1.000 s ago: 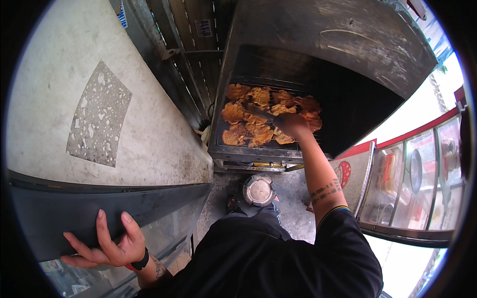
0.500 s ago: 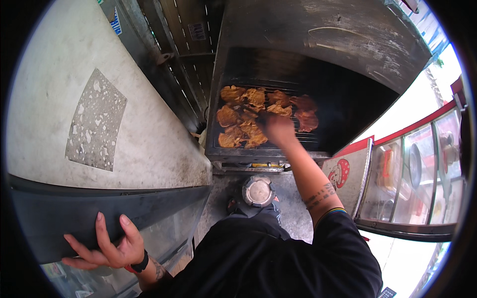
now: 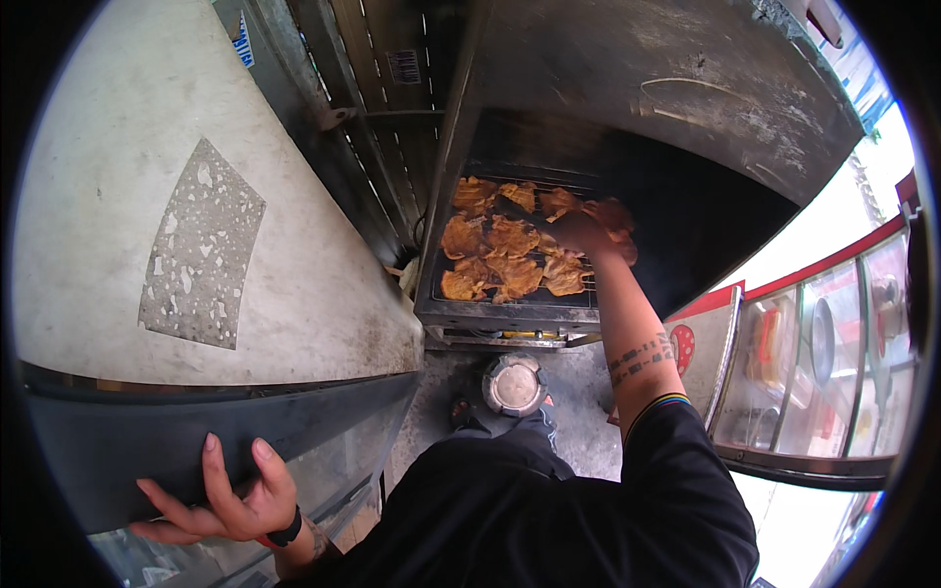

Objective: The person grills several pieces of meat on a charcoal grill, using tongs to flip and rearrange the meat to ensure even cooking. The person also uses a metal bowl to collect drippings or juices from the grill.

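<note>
A dark metal grill box (image 3: 520,316) stands with its hood (image 3: 608,59) raised, and inside it a wire rack (image 3: 590,282) carries flat meat pieces (image 3: 513,238) in rough rows from the left edge toward the right. To the right, a glass-sided case (image 3: 784,467) holds a red and yellowish item (image 3: 769,343) and a round, grey-rimmed item (image 3: 821,340). The meat is orange-brown with ragged edges and a glossy, uneven surface; pieces near the rack's front left corner look golden, while those at the right end are darker and redder. The person's right hand (image 3: 580,233) reaches over the rack's right half, its fingers closed around a dark tool (image 3: 517,210) that points left above the meat. Shadow blurs this hand and the tool, whose exact kind is hard to make out, and the hand and forearm (image 3: 627,314) hide part of the meat and rack. The left hand (image 3: 240,505), fingers spread wide, lies against a dark panel (image 3: 98,451) below a pale, stained board (image 3: 98,245); both run out of view at the left. Glare blurs the glass-sided case's contents.
</note>
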A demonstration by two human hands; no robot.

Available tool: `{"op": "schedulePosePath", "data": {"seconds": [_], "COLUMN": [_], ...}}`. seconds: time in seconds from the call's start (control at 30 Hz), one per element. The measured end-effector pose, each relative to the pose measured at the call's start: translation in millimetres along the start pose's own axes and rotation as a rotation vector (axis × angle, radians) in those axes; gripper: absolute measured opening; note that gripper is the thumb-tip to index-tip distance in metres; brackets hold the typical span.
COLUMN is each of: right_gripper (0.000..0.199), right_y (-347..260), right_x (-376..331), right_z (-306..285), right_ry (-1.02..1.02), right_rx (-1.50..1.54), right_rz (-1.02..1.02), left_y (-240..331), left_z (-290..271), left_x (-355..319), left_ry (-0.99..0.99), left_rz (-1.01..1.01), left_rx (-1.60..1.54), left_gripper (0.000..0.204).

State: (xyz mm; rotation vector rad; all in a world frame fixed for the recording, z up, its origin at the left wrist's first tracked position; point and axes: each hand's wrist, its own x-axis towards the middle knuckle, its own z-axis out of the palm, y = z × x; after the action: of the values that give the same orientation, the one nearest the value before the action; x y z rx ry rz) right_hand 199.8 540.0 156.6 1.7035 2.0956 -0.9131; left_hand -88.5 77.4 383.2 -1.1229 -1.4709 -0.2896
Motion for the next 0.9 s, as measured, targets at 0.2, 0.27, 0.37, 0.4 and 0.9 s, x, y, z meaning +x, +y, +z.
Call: {"op": "schedulePosePath", "data": {"seconds": [0.2,0.27,0.37,0.4,0.9], "right_gripper": [0.058,0.047,0.040,0.040,0.034], "right_y": [2,11,23,26,-18], "right_x": [27,27,19,18,-38], "right_z": [-3,4,17,19,25], "right_ry": [-0.169,-0.159,-0.195,-0.216,0.792], "right_rx": [0.479,0.543,0.696,0.756,-0.098], "right_rz": [0.072,0.120,0.113,0.099,-0.394], "left_y": [1,1,1,3,3], "left_z": [0,0,-1,-1,-2], "left_x": [0,0,-1,1,1], "left_ry": [-0.004,-0.010,-0.021,-0.012,-0.017], "left_rz": [-0.001,-0.001,-0.008,-0.012,-0.010], "left_rx": [0.010,0.012,0.017,0.017,0.043], "left_gripper": [0.035,0.034,0.033,0.033,0.031]}}
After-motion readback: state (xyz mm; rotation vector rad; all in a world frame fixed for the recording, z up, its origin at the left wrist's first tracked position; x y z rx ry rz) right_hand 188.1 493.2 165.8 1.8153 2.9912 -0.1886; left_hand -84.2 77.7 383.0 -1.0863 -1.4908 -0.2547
